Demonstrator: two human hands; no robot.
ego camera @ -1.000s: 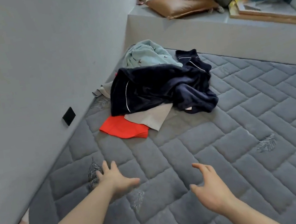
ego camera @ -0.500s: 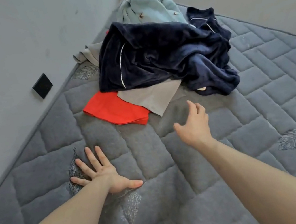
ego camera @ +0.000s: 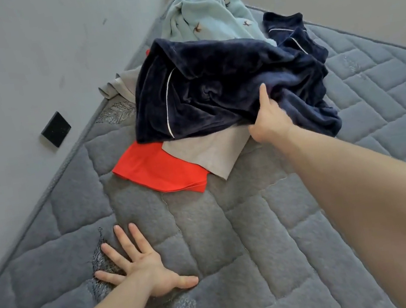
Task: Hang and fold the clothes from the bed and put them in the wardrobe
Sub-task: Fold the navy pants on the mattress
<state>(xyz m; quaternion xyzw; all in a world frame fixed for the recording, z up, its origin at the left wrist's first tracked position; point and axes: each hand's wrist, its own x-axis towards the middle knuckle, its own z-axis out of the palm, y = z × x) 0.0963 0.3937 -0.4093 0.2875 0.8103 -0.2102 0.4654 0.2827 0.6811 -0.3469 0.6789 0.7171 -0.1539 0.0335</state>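
- The bed [ego camera: 311, 216], a grey quilted mattress, fills the view, with a grey wall [ego camera: 14, 76] along its 9 o'clock side.
- The clothes pile lies toward 12 o'clock: a navy robe [ego camera: 213, 86] on top, a pale blue garment [ego camera: 202, 14] behind it, and a beige cloth [ego camera: 204, 151] and a red cloth [ego camera: 156, 168] under its near edge.
- The right arm reaches out straight from 4 o'clock; the right hand [ego camera: 268, 123] grips the robe's near edge, thumb up on the fabric, fingers tucked beneath.
- The left hand [ego camera: 139, 266], at 7 o'clock, lies flat on the bed with fingers spread, holding nothing.
- A black wall plate [ego camera: 56, 129] sits at 9 o'clock.
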